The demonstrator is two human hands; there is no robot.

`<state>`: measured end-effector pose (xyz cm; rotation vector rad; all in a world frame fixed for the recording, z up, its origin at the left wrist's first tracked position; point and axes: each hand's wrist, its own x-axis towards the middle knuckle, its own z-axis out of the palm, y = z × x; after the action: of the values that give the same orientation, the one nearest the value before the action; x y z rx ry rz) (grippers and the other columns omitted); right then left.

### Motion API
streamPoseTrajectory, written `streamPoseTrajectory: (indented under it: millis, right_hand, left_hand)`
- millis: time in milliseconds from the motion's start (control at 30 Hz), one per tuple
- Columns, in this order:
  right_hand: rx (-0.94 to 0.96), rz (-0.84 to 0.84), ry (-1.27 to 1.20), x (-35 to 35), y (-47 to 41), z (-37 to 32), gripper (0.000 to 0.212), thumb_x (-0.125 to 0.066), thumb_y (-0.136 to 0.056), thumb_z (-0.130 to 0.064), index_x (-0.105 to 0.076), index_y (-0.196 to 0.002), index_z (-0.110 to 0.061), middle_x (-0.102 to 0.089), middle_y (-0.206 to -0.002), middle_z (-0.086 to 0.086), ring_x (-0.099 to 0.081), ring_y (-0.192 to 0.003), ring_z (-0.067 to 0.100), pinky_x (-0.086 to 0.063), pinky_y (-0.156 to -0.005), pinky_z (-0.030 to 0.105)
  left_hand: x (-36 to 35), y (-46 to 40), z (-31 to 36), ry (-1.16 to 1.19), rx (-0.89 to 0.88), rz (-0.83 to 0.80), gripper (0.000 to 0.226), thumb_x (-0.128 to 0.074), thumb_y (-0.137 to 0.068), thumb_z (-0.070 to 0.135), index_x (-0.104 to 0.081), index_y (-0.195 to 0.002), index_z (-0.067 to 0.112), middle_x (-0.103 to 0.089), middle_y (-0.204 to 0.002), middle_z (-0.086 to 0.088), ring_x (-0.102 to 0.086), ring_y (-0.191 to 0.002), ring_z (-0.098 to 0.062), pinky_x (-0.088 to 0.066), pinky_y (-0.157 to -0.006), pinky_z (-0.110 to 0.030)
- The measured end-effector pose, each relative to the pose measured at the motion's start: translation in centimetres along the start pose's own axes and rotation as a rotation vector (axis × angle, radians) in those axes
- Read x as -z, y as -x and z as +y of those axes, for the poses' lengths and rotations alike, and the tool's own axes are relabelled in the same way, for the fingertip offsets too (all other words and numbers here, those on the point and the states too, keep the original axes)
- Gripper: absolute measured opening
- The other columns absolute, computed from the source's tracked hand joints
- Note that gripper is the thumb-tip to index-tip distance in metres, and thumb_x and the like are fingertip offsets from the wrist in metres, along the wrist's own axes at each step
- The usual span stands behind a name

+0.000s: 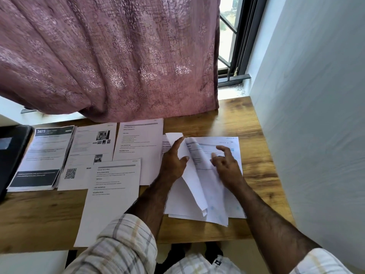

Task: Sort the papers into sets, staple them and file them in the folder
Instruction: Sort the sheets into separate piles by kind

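Note:
A loose pile of white printed papers (221, 198) lies on the right part of the wooden table (262, 175). My left hand (173, 163) holds a lifted sheet (189, 171) from the pile, thumb on its face and fingers behind it. My right hand (225, 163) rests with curled fingers on the pages underneath, and its fingertips touch the paper. To the left lie sorted papers: a thick set with a dark header (45, 155), a sheet with photos and a QR code (90, 153), a text page (140, 143) at the back and another text page (110, 198) nearer me.
A black folder-like object (11, 153) sits at the table's left edge. A mauve curtain (110, 62) hangs down to the table's back edge, with a window (231, 36) to its right. A white wall (316, 115) runs along the table's right side.

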<state>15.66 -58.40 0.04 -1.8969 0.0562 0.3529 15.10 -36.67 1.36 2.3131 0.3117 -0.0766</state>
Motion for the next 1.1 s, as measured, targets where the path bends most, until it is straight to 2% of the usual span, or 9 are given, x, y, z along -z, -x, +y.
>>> streamPoseTrajectory:
  millis: [100, 200, 367, 467, 533, 633, 800, 967, 1100]
  right_hand:
    - [-0.193, -0.017, -0.517, 1.4, -0.1, -0.8, 0.027, -0.041, -0.112, -0.017, -0.049, -0.135, -0.005, -0.079, -0.103, 0.019, -0.072, -0.083, 0.035, -0.052, -0.069, 0.038]
    - [-0.148, -0.113, -0.393, 2.7, -0.2, -0.1, 0.027, -0.059, -0.096, 0.010, -0.058, -0.119, -0.006, -0.078, -0.111, 0.017, -0.068, -0.076, 0.029, -0.056, -0.065, 0.039]
    - [-0.012, -0.046, 0.118, 2.4, -0.4, 0.3, 0.040, -0.096, -0.073, -0.029, -0.065, -0.098, -0.022, -0.071, -0.079, 0.001, -0.070, -0.064, 0.019, -0.057, -0.059, 0.036]
    - [0.200, 0.039, 0.473, 2.4, -0.8, 1.0, 0.049, -0.081, -0.073, -0.060, -0.066, -0.106, -0.027, -0.067, -0.099, -0.007, -0.062, -0.093, 0.020, -0.053, -0.078, 0.037]
    - [0.289, 0.119, 0.699, 2.6, -1.3, 1.9, 0.061, -0.062, -0.079, -0.058, -0.061, -0.129, -0.024, -0.061, -0.131, 0.001, -0.054, -0.122, 0.030, -0.044, -0.098, 0.047]
    - [0.152, 0.161, 0.853, 3.3, -2.5, 2.6, 0.081, -0.064, -0.089, -0.045, -0.031, -0.158, -0.017, -0.032, -0.166, 0.009, -0.026, -0.154, 0.033, -0.028, -0.117, 0.058]
    - [0.110, 0.130, 0.869, 3.4, -3.1, 3.1, 0.088, -0.062, -0.094, -0.049, -0.019, -0.161, -0.012, -0.031, -0.168, 0.011, -0.016, -0.160, 0.028, -0.007, -0.125, 0.061]
    - [0.117, 0.246, 0.530, 3.0, -1.7, 0.9, 0.076, -0.076, -0.089, -0.043, -0.037, -0.151, -0.024, -0.066, -0.120, 0.006, -0.059, -0.108, 0.029, -0.047, -0.094, 0.046]
    - [-0.227, 0.340, -0.004, 3.7, -2.1, -0.3, 0.060, -0.079, -0.089, -0.046, -0.053, -0.136, -0.019, -0.069, -0.112, 0.003, -0.067, -0.095, 0.022, -0.053, -0.073, 0.033]
  left_hand:
    - [0.1, 0.0, 0.2, 0.005, -0.001, 0.020, 0.072, -0.080, -0.092, 0.017, -0.047, -0.156, 0.023, -0.056, -0.154, -0.005, -0.055, -0.138, -0.030, -0.037, -0.115, -0.027]
    - [0.4, 0.2, 0.6, 0.002, 0.054, -0.002, 0.071, -0.079, -0.093, 0.018, -0.046, -0.156, 0.024, -0.057, -0.151, -0.007, -0.057, -0.133, -0.030, -0.043, -0.113, -0.035]
    - [0.4, 0.4, 0.5, 0.004, 0.064, 0.003, 0.072, -0.080, -0.092, 0.017, -0.046, -0.155, 0.023, -0.060, -0.149, -0.008, -0.059, -0.131, -0.030, -0.043, -0.110, -0.030]
    - [0.5, 0.4, 0.7, -0.008, 0.060, 0.000, 0.073, -0.080, -0.092, 0.016, -0.045, -0.155, 0.020, -0.057, -0.152, -0.007, -0.058, -0.133, -0.029, -0.039, -0.109, -0.025]
    - [0.6, 0.4, 0.8, -0.005, 0.064, -0.008, 0.074, -0.080, -0.093, 0.017, -0.043, -0.156, 0.021, -0.056, -0.152, -0.007, -0.057, -0.133, -0.030, -0.040, -0.109, -0.025]
    - [0.6, 0.5, 0.7, -0.004, 0.080, -0.023, 0.074, -0.078, -0.095, 0.021, -0.039, -0.157, 0.023, -0.050, -0.157, -0.007, -0.053, -0.137, -0.031, -0.042, -0.114, -0.035]
    - [0.5, 0.4, 0.8, -0.008, 0.083, -0.024, 0.074, -0.078, -0.094, 0.021, -0.040, -0.157, 0.024, -0.051, -0.157, -0.007, -0.054, -0.136, -0.031, -0.043, -0.114, -0.038]
    - [0.6, 0.0, 0.6, -0.011, 0.076, -0.028, 0.074, -0.080, -0.093, 0.020, -0.042, -0.156, 0.024, -0.053, -0.155, -0.007, -0.056, -0.134, -0.031, -0.043, -0.114, -0.036]
    - [0.7, -0.2, 0.5, -0.004, 0.078, -0.027, 0.075, -0.080, -0.092, 0.021, -0.042, -0.156, 0.024, -0.052, -0.157, -0.006, -0.054, -0.136, -0.031, -0.042, -0.114, -0.035]
